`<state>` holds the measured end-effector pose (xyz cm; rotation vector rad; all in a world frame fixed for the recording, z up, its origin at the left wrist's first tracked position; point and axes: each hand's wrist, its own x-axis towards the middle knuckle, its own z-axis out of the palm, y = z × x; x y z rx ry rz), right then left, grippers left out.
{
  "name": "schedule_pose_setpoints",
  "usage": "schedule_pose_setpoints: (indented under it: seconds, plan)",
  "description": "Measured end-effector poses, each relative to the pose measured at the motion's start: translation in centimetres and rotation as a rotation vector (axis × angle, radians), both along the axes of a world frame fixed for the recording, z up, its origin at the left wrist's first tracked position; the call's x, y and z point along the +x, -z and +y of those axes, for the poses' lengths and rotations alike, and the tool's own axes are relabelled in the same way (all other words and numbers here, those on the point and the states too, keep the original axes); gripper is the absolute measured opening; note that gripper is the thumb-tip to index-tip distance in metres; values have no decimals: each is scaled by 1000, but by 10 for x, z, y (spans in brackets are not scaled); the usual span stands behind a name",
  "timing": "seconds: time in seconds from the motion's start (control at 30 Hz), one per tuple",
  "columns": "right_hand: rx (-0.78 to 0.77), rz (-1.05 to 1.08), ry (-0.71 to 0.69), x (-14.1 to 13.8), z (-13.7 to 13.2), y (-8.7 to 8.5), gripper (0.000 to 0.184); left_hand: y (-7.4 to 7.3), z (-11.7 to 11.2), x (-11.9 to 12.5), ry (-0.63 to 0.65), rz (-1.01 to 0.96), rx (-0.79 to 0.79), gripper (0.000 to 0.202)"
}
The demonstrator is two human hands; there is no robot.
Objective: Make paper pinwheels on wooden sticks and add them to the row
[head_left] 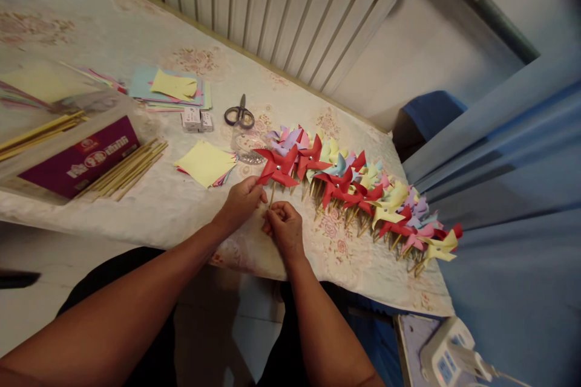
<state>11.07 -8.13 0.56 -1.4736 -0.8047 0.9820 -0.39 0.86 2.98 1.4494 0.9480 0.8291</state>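
Lighting's pretty dim, kinda warm over the table (pixel 113 30), from a light out of frame. Shadow pools on the floor (pixel 204 314) around 7 o'clock. Corner at 2 o'clock fades to black, the curtain (pixel 508 205) at 3 looks smeary, and the wide lens stretches the left forearm (pixel 113 308) at 8. Pinwheels (pixel 363 195) near center read sharper.
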Motion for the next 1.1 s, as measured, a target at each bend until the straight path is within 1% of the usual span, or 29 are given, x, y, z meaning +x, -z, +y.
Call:
schedule_pose_setpoints:
  seconds: [0.13,0.2,0.3,0.37,0.47,0.57,0.7,0.83,0.97,1.1]
  plan:
    - [-6,-4,3,0,0,0,13,-2,-1,0,52,-35,-41,15]
    - [-5,-4,4,1,0,1,13,-2,0,-1,54,-31,-55,19]
    - [-5,-6,14,2,0,1,15,-1,5,-7,-31,22,-14,34]
    - [-7,-17,29,3,0,2,15,0,12,-12,-95,14,13,41]
    - [-1,-33,42,5,0,3,14,0,22,-21,-166,-84,17,47]
    - [14,-41,26,9,0,3,14,-3,29,-27,-195,-166,0,50]
    - [9,-67,10,13,0,4,16,-10,33,-32,-186,-229,-6,48]
    - [-19,-143,-2,12,0,3,16,-14,34,-34,-195,-241,27,44]
    - [-32,-228,-19,10,-2,3,15,-12,34,-36,-201,-237,63,40]
    - [-40,-286,-37,11,-3,3,13,-8,35,-37,-196,-189,82,34]
